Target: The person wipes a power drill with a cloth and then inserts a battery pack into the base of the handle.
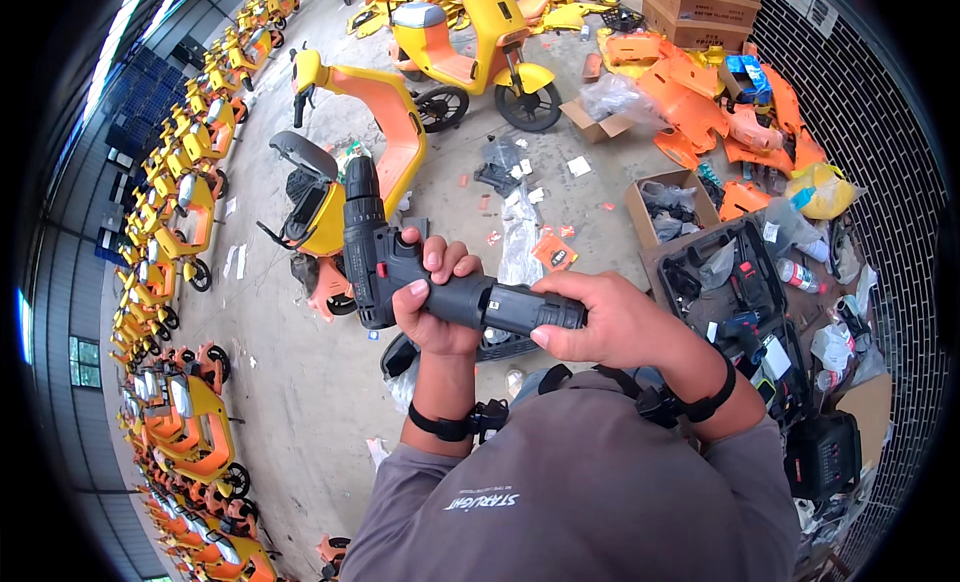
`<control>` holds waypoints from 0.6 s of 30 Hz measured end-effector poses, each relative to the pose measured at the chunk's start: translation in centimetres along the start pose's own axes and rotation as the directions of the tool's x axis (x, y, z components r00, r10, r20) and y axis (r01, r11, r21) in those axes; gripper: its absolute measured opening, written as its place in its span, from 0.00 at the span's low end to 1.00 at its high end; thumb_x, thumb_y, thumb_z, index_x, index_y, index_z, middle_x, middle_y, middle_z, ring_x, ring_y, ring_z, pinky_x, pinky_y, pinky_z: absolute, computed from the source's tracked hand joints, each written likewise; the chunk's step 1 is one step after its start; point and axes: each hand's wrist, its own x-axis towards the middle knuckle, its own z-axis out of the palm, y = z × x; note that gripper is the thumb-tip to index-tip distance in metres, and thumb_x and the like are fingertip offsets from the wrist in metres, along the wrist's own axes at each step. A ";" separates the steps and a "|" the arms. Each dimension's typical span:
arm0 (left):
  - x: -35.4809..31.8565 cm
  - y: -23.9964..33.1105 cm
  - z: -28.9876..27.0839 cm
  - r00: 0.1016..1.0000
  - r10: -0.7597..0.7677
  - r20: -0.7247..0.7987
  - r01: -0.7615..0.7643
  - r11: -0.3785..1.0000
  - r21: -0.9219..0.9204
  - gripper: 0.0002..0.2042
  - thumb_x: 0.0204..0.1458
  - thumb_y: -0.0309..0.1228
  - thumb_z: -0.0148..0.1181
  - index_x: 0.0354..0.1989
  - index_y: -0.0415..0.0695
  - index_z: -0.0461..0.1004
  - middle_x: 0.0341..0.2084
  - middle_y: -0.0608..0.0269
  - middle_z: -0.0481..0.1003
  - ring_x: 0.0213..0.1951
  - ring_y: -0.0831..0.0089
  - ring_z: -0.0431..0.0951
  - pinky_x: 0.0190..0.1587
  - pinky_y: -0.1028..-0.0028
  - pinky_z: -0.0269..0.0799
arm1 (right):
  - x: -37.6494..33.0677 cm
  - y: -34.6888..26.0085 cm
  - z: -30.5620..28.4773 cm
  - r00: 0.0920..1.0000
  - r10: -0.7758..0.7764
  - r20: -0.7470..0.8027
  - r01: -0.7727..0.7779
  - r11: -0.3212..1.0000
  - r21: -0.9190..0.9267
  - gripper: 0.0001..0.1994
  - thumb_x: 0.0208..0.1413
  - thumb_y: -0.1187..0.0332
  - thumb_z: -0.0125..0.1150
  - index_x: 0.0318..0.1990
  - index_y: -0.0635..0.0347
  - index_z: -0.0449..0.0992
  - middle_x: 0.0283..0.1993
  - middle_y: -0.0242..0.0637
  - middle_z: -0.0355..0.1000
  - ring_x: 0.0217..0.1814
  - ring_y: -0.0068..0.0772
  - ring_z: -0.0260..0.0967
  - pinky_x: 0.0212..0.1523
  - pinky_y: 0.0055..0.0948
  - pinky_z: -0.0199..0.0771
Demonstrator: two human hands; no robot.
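A black cordless drill [372, 267] is held up in front of my chest, its chuck [362, 179] pointing away from me. My left hand [440, 317] is wrapped round the drill's handle, with the thumb and fingers closed. At the handle's end sits a black battery pack [520, 309], which my right hand [610, 317] grips between thumb and fingers. A seam shows between handle and battery; whether the battery is fully seated I cannot tell. Beyond the drill stands a yellow and orange scooter [395, 132] with its seat [305, 154] raised.
An open black tool case [725, 272] and a cardboard box [670, 207] of bagged parts lie to the right. Orange panels [690, 92] are heaped farther off. Another scooter [490, 42] stands ahead; rows of scooters [190, 202] line the left. Plastic wrap [520, 232] litters the floor.
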 end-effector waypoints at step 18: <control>0.7 -1.4 1.0 1.000 0.024 -0.014 -0.023 0.996 0.081 0.26 0.43 0.24 0.55 0.55 0.45 0.63 0.29 0.67 0.66 0.31 0.78 0.65 0.44 0.75 0.67 | -0.6 1.0 0.8 0.986 -0.048 -0.159 0.073 0.986 0.150 0.22 0.54 0.56 0.64 0.48 0.65 0.74 0.35 0.34 0.71 0.36 0.22 0.67 0.39 0.26 0.70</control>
